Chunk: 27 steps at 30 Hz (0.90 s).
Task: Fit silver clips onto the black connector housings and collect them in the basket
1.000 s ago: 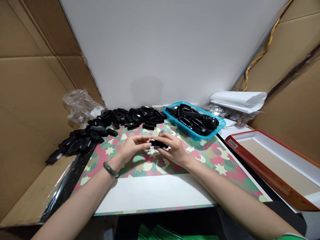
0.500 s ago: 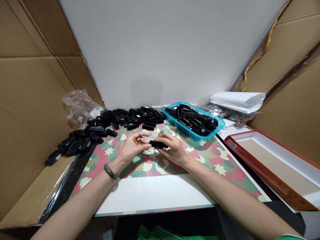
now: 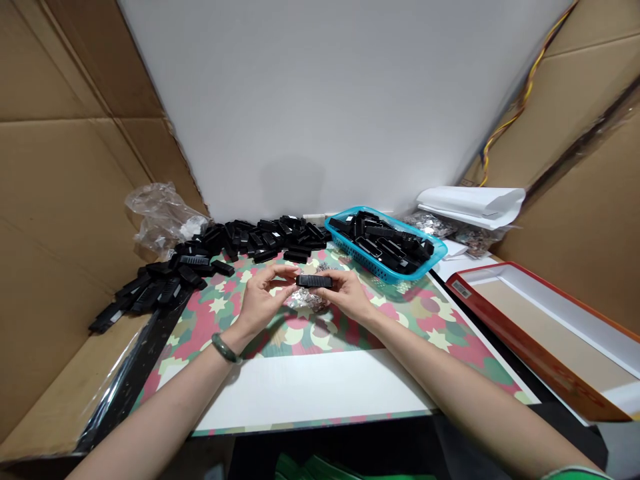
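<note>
A small oblong black plastic piece (image 3: 314, 281) with a slatted face is held level above the middle of the table. My right hand (image 3: 350, 295) pinches its right end between thumb and fingers. At the other end, my left hand (image 3: 267, 295) has its thumb and fingertips closed on the piece. Just beneath lies a heap of small shiny silvery parts (image 3: 306, 301), partly hidden by the piece and my hands. A dark green bangle (image 3: 226, 348) circles my left wrist.
Many similar black pieces (image 3: 255, 237) are piled at the back and left. A turquoise basket (image 3: 390, 275) full of black pieces stands back right. An orange-red box lid (image 3: 545, 363) lies at the right, near white paper (image 3: 470, 203). Clear plastic bags (image 3: 157, 213) sit back left.
The black piece has been turned so its slatted face shows. My left fingers have closed in on its left end, and my right hand has shifted its grip toward the right end.
</note>
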Tool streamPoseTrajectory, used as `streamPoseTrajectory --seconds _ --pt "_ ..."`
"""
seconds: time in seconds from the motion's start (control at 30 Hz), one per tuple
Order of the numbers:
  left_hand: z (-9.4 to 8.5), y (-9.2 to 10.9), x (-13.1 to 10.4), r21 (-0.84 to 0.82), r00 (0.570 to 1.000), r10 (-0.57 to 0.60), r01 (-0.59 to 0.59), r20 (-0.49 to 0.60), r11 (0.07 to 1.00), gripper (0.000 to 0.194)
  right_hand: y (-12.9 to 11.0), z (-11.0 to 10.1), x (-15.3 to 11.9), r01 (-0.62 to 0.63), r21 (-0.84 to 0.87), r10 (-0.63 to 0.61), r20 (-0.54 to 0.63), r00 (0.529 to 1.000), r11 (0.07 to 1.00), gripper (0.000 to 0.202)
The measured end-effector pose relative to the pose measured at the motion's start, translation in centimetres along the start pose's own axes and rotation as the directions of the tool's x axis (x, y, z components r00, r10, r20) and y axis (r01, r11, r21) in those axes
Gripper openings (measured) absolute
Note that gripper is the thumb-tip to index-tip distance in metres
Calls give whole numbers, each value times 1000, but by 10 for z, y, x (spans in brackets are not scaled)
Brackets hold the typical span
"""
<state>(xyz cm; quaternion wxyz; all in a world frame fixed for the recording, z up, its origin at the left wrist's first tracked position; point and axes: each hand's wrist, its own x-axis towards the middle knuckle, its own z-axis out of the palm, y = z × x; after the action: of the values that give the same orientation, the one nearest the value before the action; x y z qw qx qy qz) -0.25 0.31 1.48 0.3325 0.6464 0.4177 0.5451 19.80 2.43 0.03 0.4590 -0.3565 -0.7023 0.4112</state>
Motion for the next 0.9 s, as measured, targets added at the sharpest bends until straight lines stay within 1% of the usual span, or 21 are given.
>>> streamPoseTrajectory --seconds 0.03,0.1,0.17,0.23,0.3,0.37,0.43,0.5,0.57,0.63,0.7,0.8,0.87,0.9 --pt "0 0 0 2 1000 3 -3 4 1000 25 1 0 0 52 -14 -52 -36 998 999 15" --pt "1 -2 -1 13 1000 17 -18 10 1000 26 4 0 0 168 -75 -175 -114 978 983 14" --pt "1 -3 -2 40 998 65 -65 9 997 25 4 1 0 227 -107 -239 -114 964 968 18" --pt "1 -5 -3 88 989 146 -144 -9 986 23 3 2 -1 223 -69 -227 -50 973 972 22" --pt "1 -6 -3 128 976 216 -211 -22 969 23 0 4 -2 196 -20 -196 2 981 980 22" --pt "1 -8 -3 134 971 237 -232 -23 963 25 -2 6 -3 206 -30 -207 -19 978 978 18" --pt "1 -10 -2 108 980 199 -197 -7 974 30 -3 7 -4 255 -84 -260 -57 964 963 17" --pt "1 -11 -2 82 992 124 -126 29 989 35 -3 7 -4 293 -129 -303 -72 950 947 17" --pt "2 -10 -3 66 995 55 -60 82 996 38 -2 6 -4 306 -151 -320 -78 944 940 16" --pt "1 -9 -3 54 993 16 -22 119 998 39 -1 5 -4 310 -160 -326 -81 942 937 15" --pt "1 -8 -3 54 992 3 -10 126 998 37 -1 5 -5 317 -162 -333 -81 939 934 15" --pt "0 -9 -1 74 995 9 -17 100 997 29 -5 7 -5 320 -147 -337 -104 936 936 16" --pt "-1 -12 1 79 996 24 -31 81 996 25 -7 7 -5 282 -95 -295 -183 938 955 14" --pt "-1 -13 1 84 997 29 -35 75 996 25 -8 7 -4 248 -35 -249 -236 939 968 13"
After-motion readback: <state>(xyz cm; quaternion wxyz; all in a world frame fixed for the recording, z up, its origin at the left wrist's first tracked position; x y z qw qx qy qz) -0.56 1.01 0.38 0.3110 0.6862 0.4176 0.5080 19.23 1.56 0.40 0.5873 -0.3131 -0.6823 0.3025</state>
